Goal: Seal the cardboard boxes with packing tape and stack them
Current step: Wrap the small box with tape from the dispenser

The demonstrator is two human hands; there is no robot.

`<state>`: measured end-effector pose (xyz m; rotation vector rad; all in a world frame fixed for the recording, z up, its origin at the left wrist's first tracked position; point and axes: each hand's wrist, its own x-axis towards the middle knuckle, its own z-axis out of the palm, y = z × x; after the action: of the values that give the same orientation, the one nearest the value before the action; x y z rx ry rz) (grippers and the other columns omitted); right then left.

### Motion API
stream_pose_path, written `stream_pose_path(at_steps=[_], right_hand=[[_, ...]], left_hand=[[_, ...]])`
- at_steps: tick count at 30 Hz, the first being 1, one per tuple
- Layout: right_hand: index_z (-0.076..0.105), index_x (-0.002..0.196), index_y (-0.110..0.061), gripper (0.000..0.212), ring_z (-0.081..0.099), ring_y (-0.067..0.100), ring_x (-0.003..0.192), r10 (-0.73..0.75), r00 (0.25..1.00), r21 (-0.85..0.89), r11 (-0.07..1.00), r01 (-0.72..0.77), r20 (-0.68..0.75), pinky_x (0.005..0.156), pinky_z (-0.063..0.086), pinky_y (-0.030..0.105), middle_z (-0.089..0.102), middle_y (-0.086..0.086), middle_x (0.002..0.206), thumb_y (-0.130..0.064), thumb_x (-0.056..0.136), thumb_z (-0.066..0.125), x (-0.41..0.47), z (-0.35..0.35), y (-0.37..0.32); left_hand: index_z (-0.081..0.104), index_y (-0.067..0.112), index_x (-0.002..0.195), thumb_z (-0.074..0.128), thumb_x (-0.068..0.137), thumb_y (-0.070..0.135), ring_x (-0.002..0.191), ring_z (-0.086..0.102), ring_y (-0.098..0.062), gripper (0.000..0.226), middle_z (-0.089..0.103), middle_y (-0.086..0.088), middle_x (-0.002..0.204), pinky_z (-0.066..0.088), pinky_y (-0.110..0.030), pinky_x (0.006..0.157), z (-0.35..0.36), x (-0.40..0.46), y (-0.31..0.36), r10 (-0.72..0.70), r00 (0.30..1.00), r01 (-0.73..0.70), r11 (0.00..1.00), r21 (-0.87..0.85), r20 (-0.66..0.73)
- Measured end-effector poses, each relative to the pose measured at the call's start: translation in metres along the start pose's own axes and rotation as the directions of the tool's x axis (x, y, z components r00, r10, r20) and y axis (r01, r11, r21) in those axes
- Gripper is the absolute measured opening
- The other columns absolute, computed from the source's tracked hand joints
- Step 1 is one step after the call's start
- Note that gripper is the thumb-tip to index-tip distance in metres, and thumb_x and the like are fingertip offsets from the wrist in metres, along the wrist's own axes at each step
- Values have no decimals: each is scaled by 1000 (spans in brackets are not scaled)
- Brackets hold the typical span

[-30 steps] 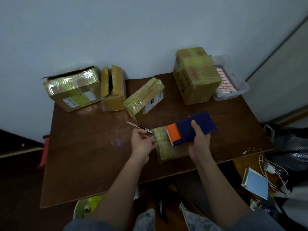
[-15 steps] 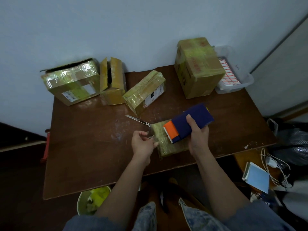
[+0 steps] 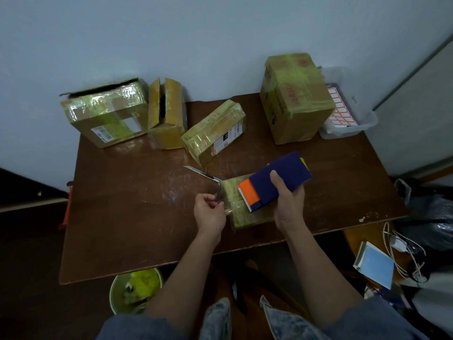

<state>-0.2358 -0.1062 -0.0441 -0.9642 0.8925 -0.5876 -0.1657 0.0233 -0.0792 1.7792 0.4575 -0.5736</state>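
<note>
We gripped tape dispenser (image 3: 277, 181) in right hand (image 3: 288, 204), over small box (image 3: 241, 207) at table (image 3: 122, 204) near edge; left hand (image 3: 209, 212) pinched clear tape end.

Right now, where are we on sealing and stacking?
Done: three boxes look taped, the tall one, the angled one and the far-left one. In hand: right hand grips the tape dispenser on the small box while left hand pinches clear tape. Left: the box beside the far-left one gapes open; nothing is stacked.
</note>
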Motion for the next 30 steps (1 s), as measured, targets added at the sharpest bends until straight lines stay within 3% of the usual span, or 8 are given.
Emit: stream_pose_path(at_steps=[5,10,13,17,20,24,27,30], right_hand=[[55,121,-22,39,69,10,92,14,1000,-50,999,-13,6,81,55,34,69,-5,104,-17,86,72,0,-3,3],[55,115,-26,34,69,7,88,26,999,-37,999,-25,23,75,55,26,69,-6,102,-12,89,68,1,-1,4],[52,119,-25,36,68,6,88,29,999,-36,999,-28,27,73,54,24,67,-5,103,-10,90,67,1,2,6],[51,122,-24,39,68,7,91,32,999,-42,999,-31,18,75,55,24,67,-5,105,-11,89,67,2,2,9],[50,126,-21,43,67,8,93,31,999,-67,997,-30,13,75,54,23,67,-5,107,-13,88,69,2,3,9],[52,123,-20,38,68,3,86,13,1000,-102,995,-11,16,68,54,18,67,-5,104,-11,89,68,3,3,7],[52,125,-18,41,68,4,87,7,1000,-125,992,-5,19,70,54,20,67,-5,104,-13,88,70,2,2,6],[52,129,-16,45,68,8,93,12,1000,-126,992,-10,13,73,54,23,67,-3,108,-15,87,71,2,3,5]], left_hand=[[47,22,85,60,88,-4,78,60,-19,30,52,-6,89,56,-31,70,5,3,-4,16,1000,-16,998,63,6],[45,19,94,58,90,-3,76,53,-14,26,51,-4,88,42,-22,60,11,3,-5,38,999,-42,993,107,34],[43,18,112,60,92,7,105,53,-23,29,48,-7,112,47,-30,79,14,-1,-8,18,999,-26,981,191,46],[30,19,138,69,88,30,133,31,-33,64,26,-11,143,35,-43,106,2,1,-19,-51,998,39,942,332,28],[33,17,142,69,88,13,124,44,-28,65,30,-8,138,43,-42,105,1,0,-19,163,983,-180,942,282,83],[32,18,148,59,89,-2,102,50,-5,68,44,3,124,43,-14,85,1,-15,-6,374,924,-381,886,264,79],[19,18,154,51,92,-6,122,51,-6,73,53,3,135,45,-19,98,1,-28,-12,395,907,-414,899,140,147],[-4,25,154,47,91,-13,138,36,-5,89,34,7,154,44,-26,106,0,-40,-16,292,914,-316,948,42,280]])
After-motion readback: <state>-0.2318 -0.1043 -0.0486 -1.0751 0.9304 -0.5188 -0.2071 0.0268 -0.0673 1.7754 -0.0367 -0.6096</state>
